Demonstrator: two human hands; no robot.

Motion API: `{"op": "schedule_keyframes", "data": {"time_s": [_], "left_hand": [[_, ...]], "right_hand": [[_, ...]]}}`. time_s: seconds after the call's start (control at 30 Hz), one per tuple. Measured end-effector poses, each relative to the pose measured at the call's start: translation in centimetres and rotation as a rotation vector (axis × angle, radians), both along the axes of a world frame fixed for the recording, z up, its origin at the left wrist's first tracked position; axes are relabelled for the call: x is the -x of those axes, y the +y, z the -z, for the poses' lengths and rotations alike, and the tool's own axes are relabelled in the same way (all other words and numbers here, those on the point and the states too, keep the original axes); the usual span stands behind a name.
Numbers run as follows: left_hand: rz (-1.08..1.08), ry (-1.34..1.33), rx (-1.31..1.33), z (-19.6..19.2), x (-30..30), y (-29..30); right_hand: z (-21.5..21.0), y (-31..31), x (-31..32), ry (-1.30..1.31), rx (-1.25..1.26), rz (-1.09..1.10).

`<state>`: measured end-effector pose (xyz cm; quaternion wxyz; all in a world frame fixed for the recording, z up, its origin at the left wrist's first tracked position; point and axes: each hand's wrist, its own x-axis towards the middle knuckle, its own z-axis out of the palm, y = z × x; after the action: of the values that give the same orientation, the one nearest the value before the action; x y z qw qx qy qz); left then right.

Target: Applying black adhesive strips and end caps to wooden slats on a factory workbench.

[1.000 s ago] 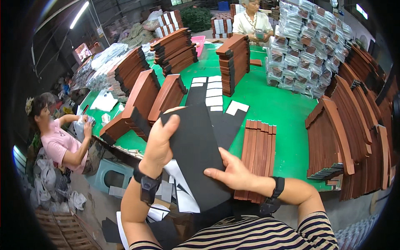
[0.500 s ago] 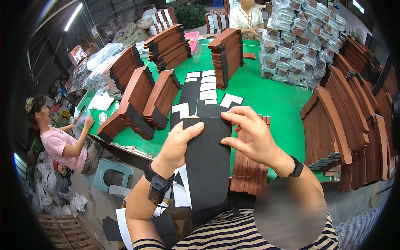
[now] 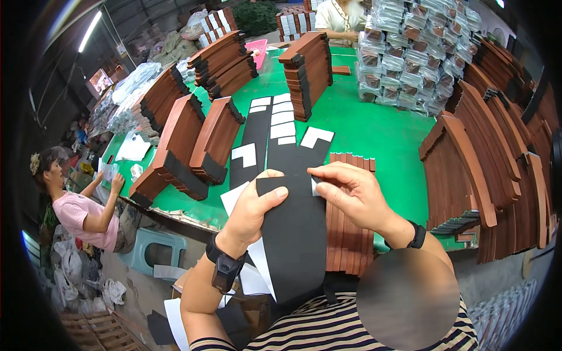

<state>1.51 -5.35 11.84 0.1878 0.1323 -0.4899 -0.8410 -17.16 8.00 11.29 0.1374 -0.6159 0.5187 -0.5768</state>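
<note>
The left hand (image 3: 249, 210) grips the left edge of a black, flat, rectangular sheet (image 3: 295, 240), which lies between both hands. The right hand (image 3: 356, 199) pinches its upper right corner; far beyond this hand, stacked clear plastic bags (image 3: 404, 61) contain brown pieces (image 3: 410, 33).

A tube light (image 3: 90, 31) glows against dim surroundings, while fisheye edges curve into black.

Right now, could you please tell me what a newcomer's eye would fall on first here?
Probably the black sheet at the centre, gripped by the left hand near its upper left edge while the right hand pinches its upper right corner. Beyond it spreads a green table, with a tall stack of plastic-wrapped bundles toward its far right.
</note>
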Motion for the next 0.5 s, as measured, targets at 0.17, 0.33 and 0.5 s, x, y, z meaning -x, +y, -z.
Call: {"op": "schedule_keyframes", "data": {"time_s": [0.17, 0.33, 0.5], "left_hand": [[-0.03, -0.14, 0.13, 0.8, 0.6, -0.5], [0.23, -0.342, 0.31, 2.2, 0.9, -0.6], [0.528, -0.197, 0.537, 3.5, 4.1, 1.3]], "right_hand": [[0.6, -0.3, 1.2, -0.384, -0.037, 0.075], [1.2, 1.2, 6.8, -0.547, -0.005, 0.151], [4.4, 4.8, 10.8, -0.69, -0.034, 0.224]]}}
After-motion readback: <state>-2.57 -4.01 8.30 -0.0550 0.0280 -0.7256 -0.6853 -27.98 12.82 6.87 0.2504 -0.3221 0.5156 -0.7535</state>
